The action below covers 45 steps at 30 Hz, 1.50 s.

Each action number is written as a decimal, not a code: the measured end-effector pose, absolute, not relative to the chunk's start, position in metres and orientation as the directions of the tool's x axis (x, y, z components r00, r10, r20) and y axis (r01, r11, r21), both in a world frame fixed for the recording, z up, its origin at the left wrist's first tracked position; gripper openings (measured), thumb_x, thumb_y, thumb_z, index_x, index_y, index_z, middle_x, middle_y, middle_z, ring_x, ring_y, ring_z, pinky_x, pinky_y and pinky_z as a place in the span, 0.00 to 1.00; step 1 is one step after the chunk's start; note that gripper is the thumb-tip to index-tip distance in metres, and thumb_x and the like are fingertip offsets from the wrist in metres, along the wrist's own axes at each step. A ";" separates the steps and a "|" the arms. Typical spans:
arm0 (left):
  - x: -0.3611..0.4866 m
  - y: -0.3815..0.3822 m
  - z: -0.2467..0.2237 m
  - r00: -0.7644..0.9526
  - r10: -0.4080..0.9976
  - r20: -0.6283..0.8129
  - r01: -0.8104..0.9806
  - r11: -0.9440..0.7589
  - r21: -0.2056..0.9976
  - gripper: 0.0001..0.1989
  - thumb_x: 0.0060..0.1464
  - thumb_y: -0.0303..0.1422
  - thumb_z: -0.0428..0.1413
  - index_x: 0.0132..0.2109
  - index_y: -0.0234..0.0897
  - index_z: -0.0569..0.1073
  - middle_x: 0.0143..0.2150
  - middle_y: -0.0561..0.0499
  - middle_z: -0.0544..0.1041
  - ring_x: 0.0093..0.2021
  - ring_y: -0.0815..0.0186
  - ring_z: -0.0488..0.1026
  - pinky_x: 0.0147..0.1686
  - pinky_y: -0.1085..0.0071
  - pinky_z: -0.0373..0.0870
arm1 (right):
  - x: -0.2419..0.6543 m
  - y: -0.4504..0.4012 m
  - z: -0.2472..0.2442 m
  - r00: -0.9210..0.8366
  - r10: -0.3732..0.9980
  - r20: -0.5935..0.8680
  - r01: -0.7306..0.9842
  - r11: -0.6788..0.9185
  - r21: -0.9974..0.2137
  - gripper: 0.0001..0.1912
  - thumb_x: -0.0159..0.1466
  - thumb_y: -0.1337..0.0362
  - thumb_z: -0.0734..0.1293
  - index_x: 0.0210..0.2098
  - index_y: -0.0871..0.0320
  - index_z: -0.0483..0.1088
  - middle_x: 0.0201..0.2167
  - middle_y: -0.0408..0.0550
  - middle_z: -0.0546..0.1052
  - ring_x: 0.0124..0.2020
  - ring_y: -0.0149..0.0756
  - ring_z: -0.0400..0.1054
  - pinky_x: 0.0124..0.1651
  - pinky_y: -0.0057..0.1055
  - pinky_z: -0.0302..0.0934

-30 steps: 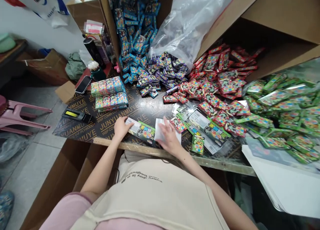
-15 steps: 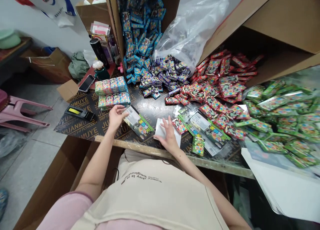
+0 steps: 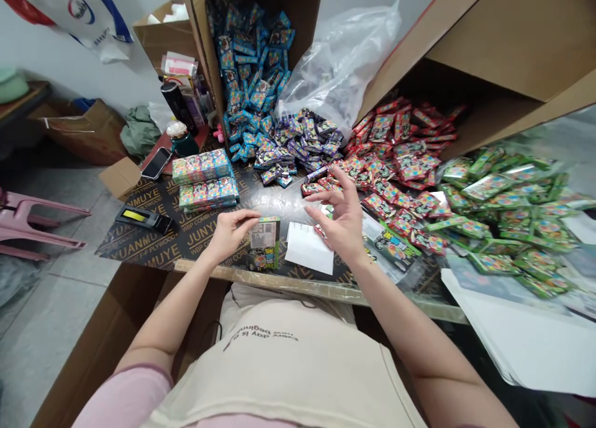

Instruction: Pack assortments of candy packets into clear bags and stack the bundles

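Our left hand [image 3: 230, 232] pinches a printed pack [image 3: 264, 246]
Our right hand [image 3: 342, 220] — fingers spread, empty — hovers near white paper [image 3: 307, 249]

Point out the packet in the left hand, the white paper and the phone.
Packet [image 3: 263, 253], head view: its printed face.
White paper [image 3: 307, 252], head view: middle of its surface.
Phone [image 3: 157, 163], head view: its dark screen.
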State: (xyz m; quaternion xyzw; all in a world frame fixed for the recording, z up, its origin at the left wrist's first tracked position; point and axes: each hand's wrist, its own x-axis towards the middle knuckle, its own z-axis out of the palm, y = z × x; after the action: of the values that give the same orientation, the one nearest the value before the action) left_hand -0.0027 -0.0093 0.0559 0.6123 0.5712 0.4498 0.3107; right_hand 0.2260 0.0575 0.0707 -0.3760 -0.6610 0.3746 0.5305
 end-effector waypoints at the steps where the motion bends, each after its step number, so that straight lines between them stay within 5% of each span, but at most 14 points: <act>1: -0.003 -0.010 0.057 -0.064 0.978 0.201 0.439 -0.153 0.885 0.08 0.56 0.35 0.58 0.38 0.37 0.80 0.36 0.48 0.82 0.37 0.62 0.79 0.39 0.69 0.74 | 0.220 0.057 0.076 -0.179 0.902 0.394 0.057 0.409 -0.911 0.39 0.58 0.54 0.73 0.64 0.49 0.55 0.35 0.44 0.78 0.39 0.40 0.74 0.51 0.45 0.65; 8: 0.002 -0.017 0.044 0.071 0.894 0.442 0.604 -0.392 0.694 0.07 0.57 0.34 0.56 0.37 0.39 0.78 0.43 0.45 0.82 0.46 0.59 0.78 0.50 0.61 0.73 | 0.191 0.058 0.085 -0.463 0.880 0.106 -0.182 0.023 -0.983 0.40 0.53 0.57 0.76 0.61 0.48 0.58 0.25 0.37 0.74 0.28 0.34 0.72 0.36 0.35 0.70; 12: 0.003 -0.017 0.043 0.049 0.874 0.483 0.628 -0.403 0.665 0.07 0.58 0.32 0.56 0.37 0.40 0.79 0.42 0.46 0.81 0.44 0.61 0.77 0.46 0.62 0.73 | 0.181 0.062 0.078 -0.577 0.817 -0.001 -0.162 -0.116 -0.980 0.42 0.50 0.61 0.77 0.61 0.52 0.58 0.24 0.36 0.76 0.26 0.32 0.72 0.35 0.32 0.69; 17: 0.006 -0.016 0.046 -0.058 0.866 0.496 0.534 -0.393 0.749 0.04 0.54 0.30 0.58 0.32 0.39 0.77 0.35 0.48 0.81 0.37 0.63 0.78 0.40 0.66 0.74 | 0.168 0.056 0.071 -0.517 0.856 0.001 -0.117 -0.069 -0.991 0.44 0.49 0.63 0.77 0.62 0.55 0.57 0.22 0.36 0.75 0.28 0.33 0.73 0.37 0.33 0.69; 24: 0.013 -0.019 0.051 -0.070 0.881 0.467 0.572 -0.348 0.743 0.02 0.49 0.31 0.58 0.31 0.38 0.74 0.37 0.46 0.81 0.38 0.61 0.77 0.41 0.64 0.73 | 0.163 0.049 0.065 -0.441 0.897 0.031 -0.135 -0.032 -0.990 0.43 0.50 0.60 0.77 0.61 0.51 0.57 0.23 0.36 0.73 0.27 0.35 0.73 0.31 0.32 0.70; 30: 0.020 -0.015 0.049 -0.176 0.881 0.440 0.546 -0.285 0.788 0.10 0.49 0.37 0.62 0.25 0.39 0.71 0.32 0.48 0.80 0.35 0.62 0.77 0.38 0.65 0.72 | 0.162 0.047 0.057 -0.392 0.918 0.067 -0.082 0.038 -0.996 0.41 0.52 0.59 0.76 0.61 0.50 0.57 0.24 0.38 0.73 0.26 0.34 0.71 0.31 0.33 0.70; 36: 0.019 -0.013 0.054 -0.120 0.942 0.313 0.553 -0.198 0.809 0.07 0.48 0.35 0.63 0.35 0.38 0.77 0.34 0.49 0.81 0.35 0.62 0.76 0.38 0.68 0.72 | 0.161 0.052 0.041 -0.326 0.941 0.091 0.002 0.098 -0.995 0.49 0.55 0.60 0.72 0.68 0.41 0.42 0.49 0.48 0.71 0.26 0.28 0.68 0.32 0.32 0.70; 39: 0.007 -0.012 0.058 -0.026 0.976 0.216 0.582 -0.161 0.797 0.08 0.49 0.34 0.62 0.39 0.38 0.79 0.36 0.49 0.81 0.36 0.62 0.77 0.39 0.68 0.71 | 0.167 0.062 0.027 -0.344 0.938 0.028 0.036 0.043 -0.998 0.46 0.62 0.56 0.66 0.69 0.40 0.34 0.55 0.51 0.67 0.30 0.30 0.71 0.36 0.35 0.71; 45: -0.045 -0.010 0.062 -0.608 0.767 0.205 0.183 -0.116 0.976 0.14 0.47 0.40 0.65 0.36 0.35 0.75 0.31 0.54 0.78 0.30 0.71 0.72 0.31 0.75 0.70 | 0.195 0.067 0.003 -0.167 0.986 -0.005 0.031 0.000 -1.000 0.42 0.61 0.45 0.64 0.69 0.41 0.41 0.58 0.55 0.66 0.55 0.41 0.66 0.51 0.41 0.68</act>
State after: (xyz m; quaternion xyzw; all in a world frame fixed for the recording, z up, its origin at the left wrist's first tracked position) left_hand -0.0448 -0.0096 0.0622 0.3799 0.6250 0.6431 0.2270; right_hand 0.1955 0.0666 0.0032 -0.4646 -0.5470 0.5329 0.4482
